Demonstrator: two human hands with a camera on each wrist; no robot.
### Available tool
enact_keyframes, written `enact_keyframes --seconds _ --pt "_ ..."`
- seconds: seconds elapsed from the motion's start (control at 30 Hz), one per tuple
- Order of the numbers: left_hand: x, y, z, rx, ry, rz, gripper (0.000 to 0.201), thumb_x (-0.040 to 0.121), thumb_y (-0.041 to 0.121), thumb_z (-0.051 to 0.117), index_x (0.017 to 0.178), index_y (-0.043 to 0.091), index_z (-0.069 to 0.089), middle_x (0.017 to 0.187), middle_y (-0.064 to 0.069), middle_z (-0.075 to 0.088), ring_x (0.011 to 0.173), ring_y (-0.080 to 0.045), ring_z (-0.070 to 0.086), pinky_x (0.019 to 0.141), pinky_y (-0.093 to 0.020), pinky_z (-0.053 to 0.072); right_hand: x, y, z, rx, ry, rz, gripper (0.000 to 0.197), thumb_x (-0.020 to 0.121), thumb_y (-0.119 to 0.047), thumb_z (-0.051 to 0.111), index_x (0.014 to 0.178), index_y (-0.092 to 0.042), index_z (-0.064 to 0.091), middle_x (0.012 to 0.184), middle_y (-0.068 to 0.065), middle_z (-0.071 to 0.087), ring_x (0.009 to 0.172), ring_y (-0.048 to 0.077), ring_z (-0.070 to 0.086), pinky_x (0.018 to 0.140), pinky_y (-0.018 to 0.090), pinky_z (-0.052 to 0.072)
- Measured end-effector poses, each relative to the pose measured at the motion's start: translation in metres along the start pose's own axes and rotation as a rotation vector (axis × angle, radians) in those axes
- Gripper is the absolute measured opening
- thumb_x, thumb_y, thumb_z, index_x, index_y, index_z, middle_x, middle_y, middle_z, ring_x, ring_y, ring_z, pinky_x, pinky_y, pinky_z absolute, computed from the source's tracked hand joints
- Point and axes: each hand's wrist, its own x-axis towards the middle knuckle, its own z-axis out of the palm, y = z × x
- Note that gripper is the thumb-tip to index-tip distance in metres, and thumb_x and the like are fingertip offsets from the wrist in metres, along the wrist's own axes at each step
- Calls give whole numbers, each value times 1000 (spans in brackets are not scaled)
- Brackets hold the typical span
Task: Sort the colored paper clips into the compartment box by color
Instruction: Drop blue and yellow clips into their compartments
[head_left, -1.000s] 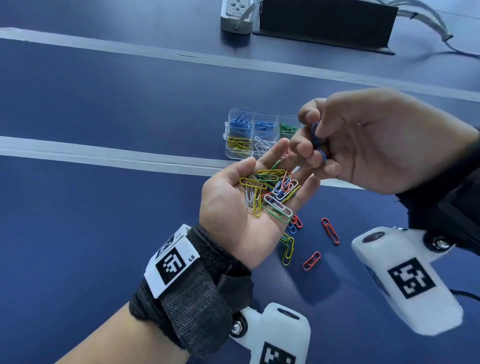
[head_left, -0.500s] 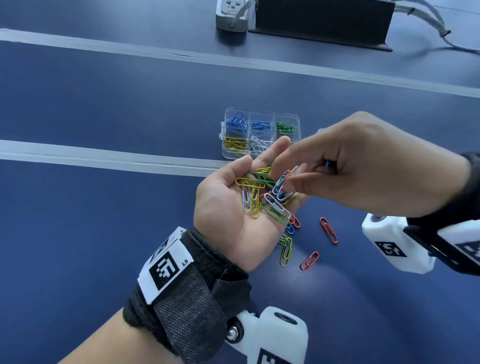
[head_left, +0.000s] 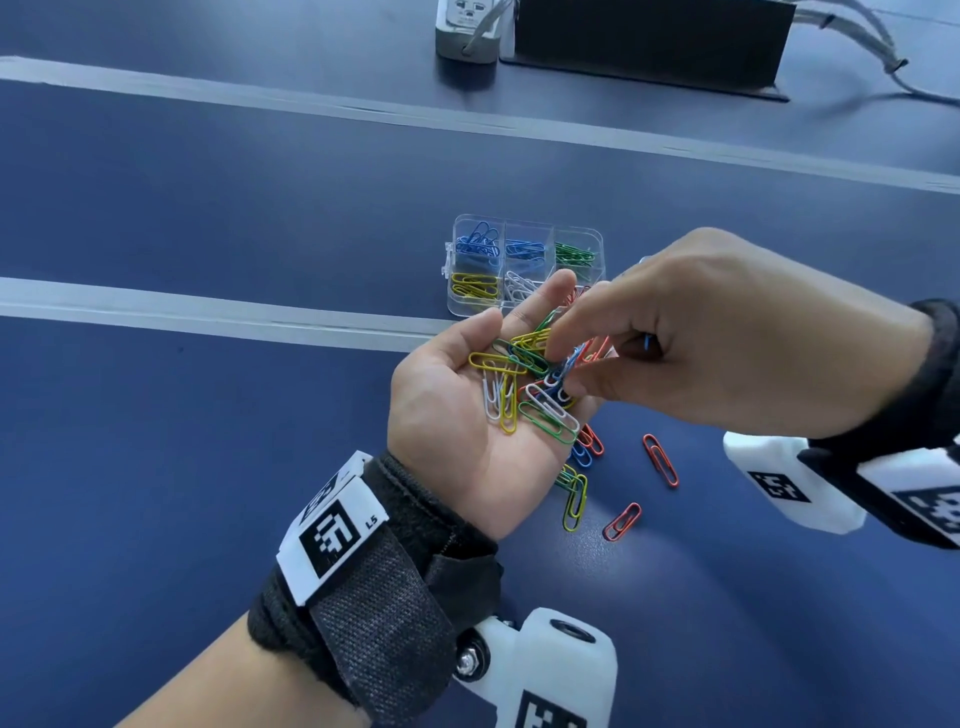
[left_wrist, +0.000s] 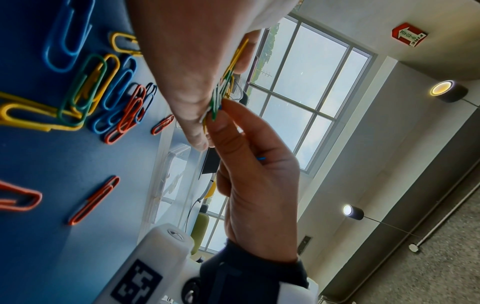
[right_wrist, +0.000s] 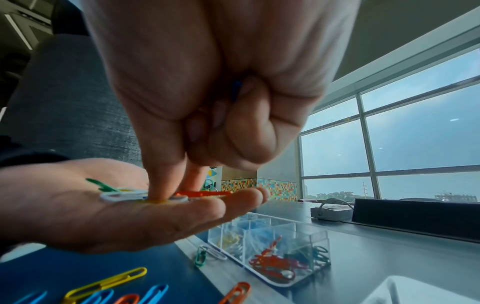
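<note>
Blue table (head_left: 208, 467) beneath: left hand (head_left: 467, 415) flat, palm up, cradling mixed paper clips (head_left: 530, 384); right hand (head_left: 727, 343) pinching into them, blue clip (head_left: 647, 342) curled inside. Three red clips (head_left: 660, 460) loose below. Six-compartment box (head_left: 524, 265) just beyond, partly hidden by fingertips.

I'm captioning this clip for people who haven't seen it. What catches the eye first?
A heap of coloured paper clips lies in the upturned left hand, with the right hand picking into it from the right. Just behind sits the clear compartment box, already holding clips grouped by colour, and loose clips lie on the blue table below the hands.
</note>
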Motion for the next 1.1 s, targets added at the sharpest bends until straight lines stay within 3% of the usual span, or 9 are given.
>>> enact_keyframes --seconds 0.2,0.3,0.37,0.53,0.67,0.77,0.87,0.97,1.1 --pt "4 -2 -5 -60 -33 21 48 89 23 30 116 -4 59 86 -18 64 75 -30 64 73 -34 54 3 5 3 88 59 -39 17 77 -40 55 88 -34 66 48 -16 47 50 -4 44 52 12 33" --pt "4 -4 -6 -94 -73 24 46 90 23 29 86 -4 67 77 -18 65 64 -29 65 75 -40 56 4 5 3 157 80 -40 13 76 -40 59 84 -33 66 50 -23 51 53 -2 46 53 10 34" --pt "3 -5 -5 -80 -73 32 48 89 22 30 77 -4 68 81 -19 66 69 -29 66 83 -46 52 5 4 3 185 74 -39 8 77 -40 63 82 -34 66 69 -21 67 56 0 50 57 11 39" --pt "1 -4 -3 -82 -51 19 46 90 21 29 84 -4 68 114 -23 60 97 -34 59 95 -49 44 9 2 -1 339 90 -9 7 68 -40 68 71 -40 61 84 9 72 63 23 61 70 43 52" --pt "0 -3 -1 -100 -92 9 51 88 21 30 67 -2 70 92 -17 63 78 -25 59 90 -42 47 11 2 1 335 64 15 9 69 -38 70 69 -39 60 83 10 72 63 23 62 70 44 53" --pt "1 -3 -1 -96 -94 -8 51 87 21 29 72 -4 71 88 -18 67 87 -22 53 91 -42 46 10 0 2 328 98 24 13 75 -40 65 80 -28 66 74 5 70 64 21 64 67 39 53" --pt "2 -4 -2 -127 -72 -12 46 89 20 31 85 -3 70 91 -20 68 85 -30 65 94 -46 46 10 -1 -3 399 140 51 13 83 -37 59 80 -24 59 66 -2 66 52 11 55 52 24 45" --pt "2 -4 -2 -78 -32 -23 45 90 21 30 111 -3 63 110 -23 66 99 -35 63 97 -47 43 20 7 -9 467 88 189 16 87 -27 49 72 -24 49 52 -14 59 43 5 47 44 15 38" --pt "3 -5 -1 -44 -17 -31 47 89 21 30 123 0 55 117 -22 63 104 -37 61 95 -44 45 43 19 -20 379 -7 346 18 88 -29 48 76 -19 57 59 -7 58 58 20 53 60 37 47"
